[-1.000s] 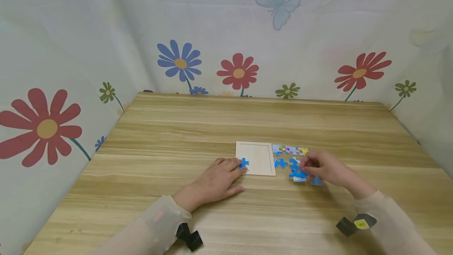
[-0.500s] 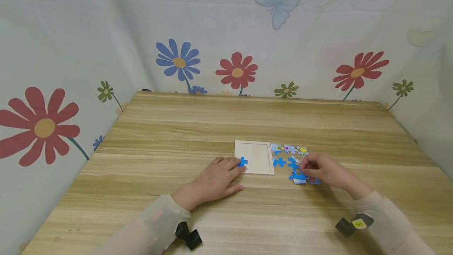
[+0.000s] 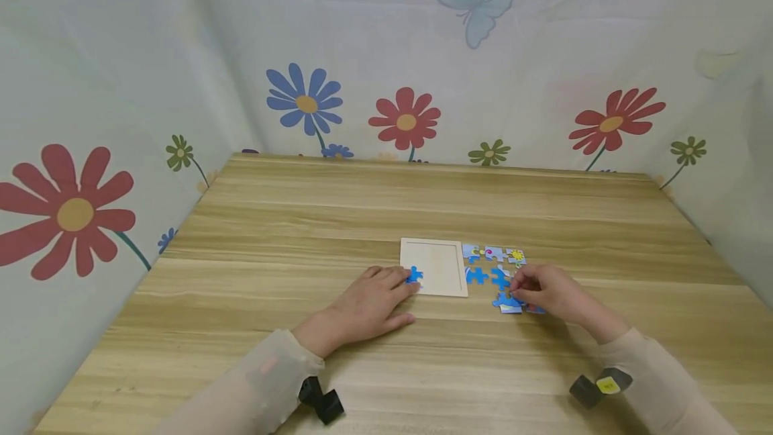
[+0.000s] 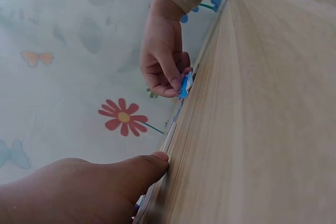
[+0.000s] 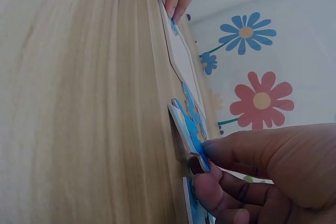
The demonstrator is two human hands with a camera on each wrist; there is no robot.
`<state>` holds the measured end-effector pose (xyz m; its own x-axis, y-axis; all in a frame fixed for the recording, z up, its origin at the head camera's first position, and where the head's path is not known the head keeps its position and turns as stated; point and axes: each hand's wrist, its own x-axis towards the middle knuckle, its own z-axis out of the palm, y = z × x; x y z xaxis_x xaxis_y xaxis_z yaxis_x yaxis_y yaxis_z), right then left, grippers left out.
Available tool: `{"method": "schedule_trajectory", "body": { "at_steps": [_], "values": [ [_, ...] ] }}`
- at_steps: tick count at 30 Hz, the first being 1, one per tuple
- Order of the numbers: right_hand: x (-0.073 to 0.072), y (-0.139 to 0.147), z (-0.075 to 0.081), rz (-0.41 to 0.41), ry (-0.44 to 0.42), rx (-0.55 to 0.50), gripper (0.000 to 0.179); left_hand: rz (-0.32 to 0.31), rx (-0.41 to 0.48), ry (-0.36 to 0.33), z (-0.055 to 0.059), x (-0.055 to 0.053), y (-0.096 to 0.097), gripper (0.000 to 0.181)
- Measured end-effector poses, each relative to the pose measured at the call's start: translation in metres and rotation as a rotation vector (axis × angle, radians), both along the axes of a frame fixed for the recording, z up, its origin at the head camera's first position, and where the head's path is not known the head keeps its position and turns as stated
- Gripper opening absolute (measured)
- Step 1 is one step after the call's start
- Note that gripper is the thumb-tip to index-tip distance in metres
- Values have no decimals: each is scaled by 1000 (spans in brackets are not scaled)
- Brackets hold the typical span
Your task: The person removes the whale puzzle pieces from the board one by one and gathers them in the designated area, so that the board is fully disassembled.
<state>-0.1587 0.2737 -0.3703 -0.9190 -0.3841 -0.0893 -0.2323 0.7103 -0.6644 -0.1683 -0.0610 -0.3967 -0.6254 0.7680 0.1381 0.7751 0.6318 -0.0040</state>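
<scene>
A shallow square wooden puzzle tray (image 3: 441, 277) lies on the table with one blue puzzle piece (image 3: 415, 274) in its left part. My left hand (image 3: 365, 307) rests over the tray's left edge, fingers extended, fingertips at that piece. To the right of the tray, my right hand (image 3: 552, 294) pinches a blue jigsaw piece (image 5: 190, 129) between thumb and fingers. In the right wrist view it is tilted, one edge raised over the pieces beneath. Another piece (image 5: 194, 208) lies partly hidden under the right hand.
Several loose pieces lie right of the tray: a pale row with a yellow sun piece (image 3: 516, 256) at its end, and blue pieces (image 3: 477, 276) below. The wooden table (image 3: 302, 220) meets a flowered cloth backdrop (image 3: 362, 32) at the back and sides.
My right hand has shifted slightly toward me and left with the pinched piece, covering more of the piece at the lower right. My left hand stays at the tray.
</scene>
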Motion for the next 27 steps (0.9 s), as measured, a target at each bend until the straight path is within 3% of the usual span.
{"method": "schedule_trajectory", "body": {
  "at_steps": [17, 27],
  "values": [
    [3, -4, -4, -39, 110, 122, 4, -4, 16, -33, 1, 1, 1, 52],
    [-3, -8, 4, -38, 66, 50, 5, -1, 15, -44, 4, 0, 2, 51]
  ]
}}
